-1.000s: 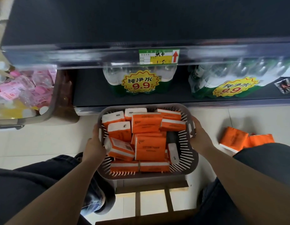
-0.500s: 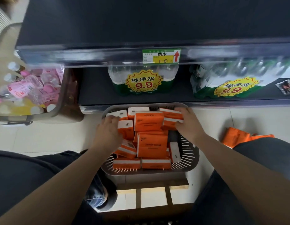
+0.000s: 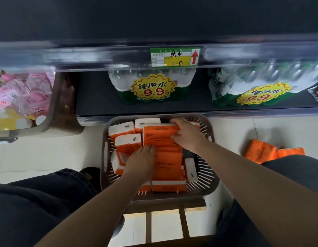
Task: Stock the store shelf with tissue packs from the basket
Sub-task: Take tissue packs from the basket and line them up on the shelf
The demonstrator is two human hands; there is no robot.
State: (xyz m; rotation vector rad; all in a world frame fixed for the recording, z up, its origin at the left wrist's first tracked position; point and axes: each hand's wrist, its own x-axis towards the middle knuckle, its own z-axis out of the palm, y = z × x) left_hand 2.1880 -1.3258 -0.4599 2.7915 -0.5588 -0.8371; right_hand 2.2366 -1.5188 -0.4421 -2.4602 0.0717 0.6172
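Note:
A grey slotted basket (image 3: 210, 129) sits on the floor against the shelf, filled with several orange-and-white tissue packs. My right hand (image 3: 187, 134) grips the right end of the topmost orange tissue pack (image 3: 160, 135), thumb at its near edge and fingers over its far edge. My left hand (image 3: 140, 163) lies flat on the packs in the basket's middle, its fingertips touching the near edge of that same pack. Above, the dark upper shelf (image 3: 154, 18) carries a price label (image 3: 175, 57) with a red up arrow on its front rail.
Two shrink-wrapped water bottle packs (image 3: 153, 86) (image 3: 261, 86) stand on the lower shelf. More orange packs (image 3: 261, 152) lie on the floor at the right. A bin of pink items (image 3: 21, 97) stands at the left. A wooden slatted frame (image 3: 165, 205) lies under the basket. My knees flank the basket.
Both hands left the basket's side handles and went inside. The right hand closed on the top orange pack; the left slid from the left packs to the middle.

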